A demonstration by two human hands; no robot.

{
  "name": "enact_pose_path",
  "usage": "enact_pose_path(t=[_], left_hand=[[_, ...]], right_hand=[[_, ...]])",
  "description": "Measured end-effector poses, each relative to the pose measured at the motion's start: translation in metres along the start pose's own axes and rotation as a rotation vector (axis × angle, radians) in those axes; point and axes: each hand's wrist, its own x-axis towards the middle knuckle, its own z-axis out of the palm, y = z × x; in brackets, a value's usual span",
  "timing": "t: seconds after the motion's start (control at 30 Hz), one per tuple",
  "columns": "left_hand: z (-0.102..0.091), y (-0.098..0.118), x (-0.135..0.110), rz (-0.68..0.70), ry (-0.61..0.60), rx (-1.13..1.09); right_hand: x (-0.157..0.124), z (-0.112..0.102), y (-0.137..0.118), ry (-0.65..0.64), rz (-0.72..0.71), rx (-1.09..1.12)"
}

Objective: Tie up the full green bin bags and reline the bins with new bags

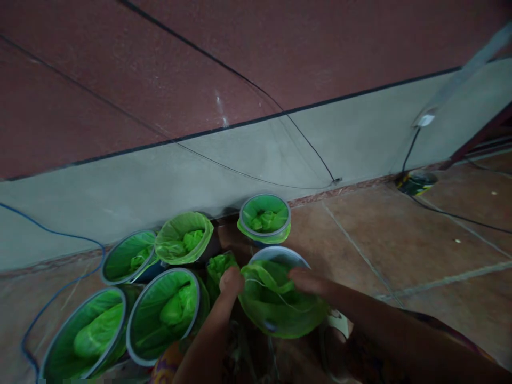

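Note:
In front of me a thin, see-through green bag point(280, 320) hangs open, with a thin white cord along its mouth. My left hand point(232, 281) is closed on the left edge of the bag. On the opposite side, my right hand point(307, 280) is closed on its rim, a little smeared by motion. Behind the bag shows the pale rim of a bucket point(280, 252), mostly hidden by the green material. Beside my left hand lies a crumpled green bundle point(219, 266).
Several bins lined with green bags stand at the left, among them a large bin point(128, 330). Another lined bin point(243, 213) is by the wall. A blue cable point(60, 290) crosses the floor at left. A dark can point(414, 183) stands at right with a black cord.

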Motion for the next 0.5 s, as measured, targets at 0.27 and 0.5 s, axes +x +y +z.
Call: enact_pose_path(t=[0.27,0.5], left_hand=[[-0.024,0.003,0.002,-0.039,0.213,-0.082],[-0.012,0.005,0.009,-0.013,0.162,-0.209]], right_hand=[[-0.046,-0.079,-0.013,-0.339,-0.119,0.446],[-0.066,-0.08,-0.001,-0.308,-0.082,0.149]])
